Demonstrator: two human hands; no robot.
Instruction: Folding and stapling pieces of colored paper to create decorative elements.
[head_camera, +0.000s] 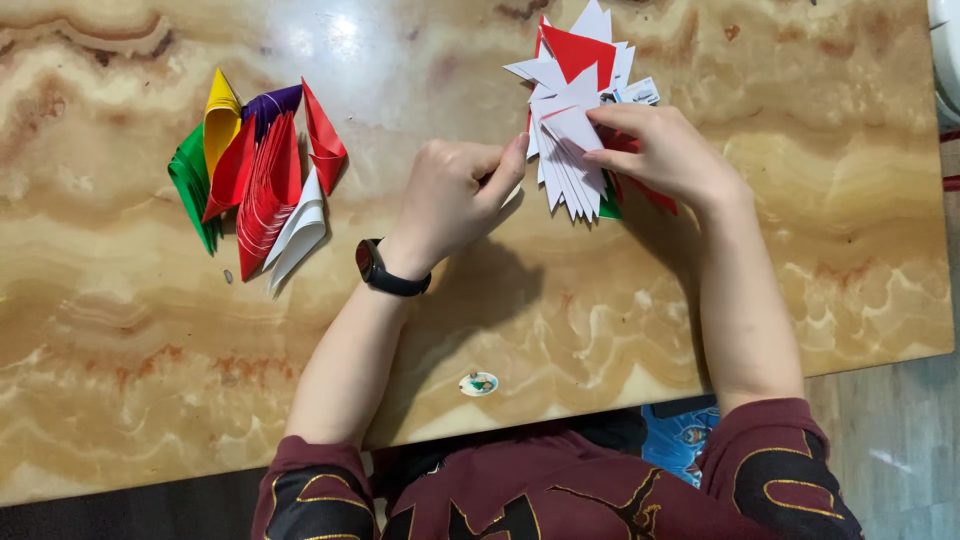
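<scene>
Both hands are gripping the fan (572, 150) of folded papers: right hand (665, 150) pinching its right edge, left hand (455, 195) closing on its left. Its long axis is running upright, tips pointing toward the person, between the hands

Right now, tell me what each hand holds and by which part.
Both hands grip the fanned bundle of white and red folded papers: right hand pinches its right side, left hand meets its lower left edge with the thumb.

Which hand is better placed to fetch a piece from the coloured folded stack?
Left, probably. The left hand lies nearer the coloured folded stack, which sits to its left, while the right hand rests on the white and red paper pile on the far side.
</scene>
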